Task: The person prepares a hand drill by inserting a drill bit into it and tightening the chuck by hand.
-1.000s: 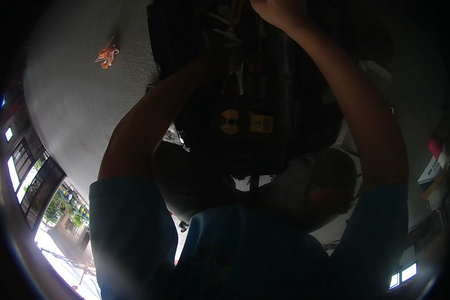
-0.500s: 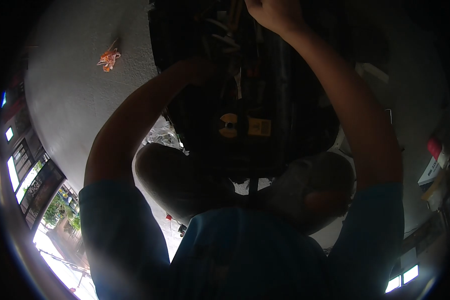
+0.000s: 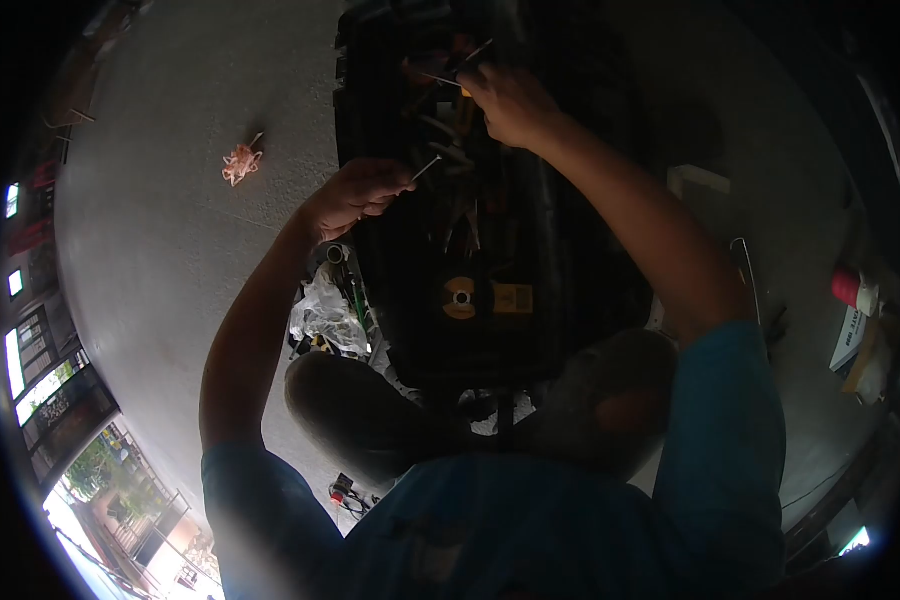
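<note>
Floor: grey concrete floor [image 3: 170,250], carrying the open black tool case [image 3: 570,250] at its middle.
Right hand [image 3: 510,100]: pinching a thin pale wire [image 3: 438,78] over the case's far edge.
Left hand [image 3: 355,195]: clenched on a thin metal pin [image 3: 427,167] at the case's left edge.

Both arms reach forward. The left hand [image 3: 355,195] sits nearer, elbow bent outward, its fingers curled into a pinch. The right hand [image 3: 510,100] stretches farther out, fingers closed.

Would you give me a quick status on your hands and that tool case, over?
Left hand pinching thin metal pin. Right hand closed on thin rod, over open black tool case. Loose tools crowd the case.
</note>
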Action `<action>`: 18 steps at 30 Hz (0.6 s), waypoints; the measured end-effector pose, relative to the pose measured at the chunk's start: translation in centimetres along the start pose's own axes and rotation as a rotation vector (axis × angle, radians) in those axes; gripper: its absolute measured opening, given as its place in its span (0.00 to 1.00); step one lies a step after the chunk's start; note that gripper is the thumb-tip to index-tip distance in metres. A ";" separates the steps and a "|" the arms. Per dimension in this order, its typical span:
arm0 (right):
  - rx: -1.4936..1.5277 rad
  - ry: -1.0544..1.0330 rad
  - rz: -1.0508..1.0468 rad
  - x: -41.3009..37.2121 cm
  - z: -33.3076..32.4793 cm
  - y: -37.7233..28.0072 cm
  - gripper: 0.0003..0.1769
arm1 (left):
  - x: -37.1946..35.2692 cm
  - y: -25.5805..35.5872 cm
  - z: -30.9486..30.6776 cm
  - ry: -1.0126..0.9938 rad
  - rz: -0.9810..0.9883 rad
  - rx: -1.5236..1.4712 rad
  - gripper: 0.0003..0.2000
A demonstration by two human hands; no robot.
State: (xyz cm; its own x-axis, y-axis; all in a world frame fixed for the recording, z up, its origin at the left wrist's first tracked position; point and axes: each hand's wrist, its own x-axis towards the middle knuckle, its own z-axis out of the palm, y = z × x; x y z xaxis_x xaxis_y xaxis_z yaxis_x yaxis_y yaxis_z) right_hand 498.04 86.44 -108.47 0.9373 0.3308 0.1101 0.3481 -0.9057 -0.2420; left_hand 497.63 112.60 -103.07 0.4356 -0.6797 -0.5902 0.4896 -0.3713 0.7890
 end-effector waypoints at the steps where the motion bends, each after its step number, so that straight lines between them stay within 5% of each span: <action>1: -0.007 0.004 -0.003 -0.2 -0.5 -0.5 0.32 | -0.2 0.0 0.1 0.001 0.009 0.001 0.09; 3: 0.099 0.329 -0.215 -1.5 -1.4 -2.0 0.33 | -0.7 0.2 0.4 0.030 0.016 -0.091 0.08; 5: 0.465 0.119 -0.262 -2.9 -4.1 -4.8 0.32 | -1.0 0.6 0.7 0.039 0.000 -0.107 0.08; 8: 0.584 0.011 -0.155 -5.6 -5.8 -7.2 0.22 | -1.3 1.4 2.8 0.042 -0.091 -0.087 0.09; 11: 0.579 -0.126 0.006 -8.6 -8.8 -8.2 0.11 | -2.0 1.8 3.8 0.011 -0.171 -0.176 0.14; 13: 0.744 -0.256 0.404 -12.1 -12.6 -9.1 0.08 | -3.2 2.4 4.4 -0.037 -0.207 -0.304 0.18; 15: 0.761 -0.070 0.530 -18.1 -14.2 -9.9 0.09 | -5.0 3.8 6.1 0.228 -0.213 -0.334 0.26; 18: 0.677 -0.069 0.771 -29.7 -19.4 -12.0 0.12 | -9.9 7.2 8.1 0.164 -0.154 -0.564 0.33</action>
State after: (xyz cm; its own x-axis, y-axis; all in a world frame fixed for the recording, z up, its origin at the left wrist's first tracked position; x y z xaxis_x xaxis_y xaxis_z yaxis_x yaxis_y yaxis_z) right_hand 465.62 82.27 -90.13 0.9023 -0.2431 -0.3559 -0.4306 -0.5460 -0.7187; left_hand 490.73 111.59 -90.19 0.4165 -0.5222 -0.7442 0.8616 -0.0347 0.5065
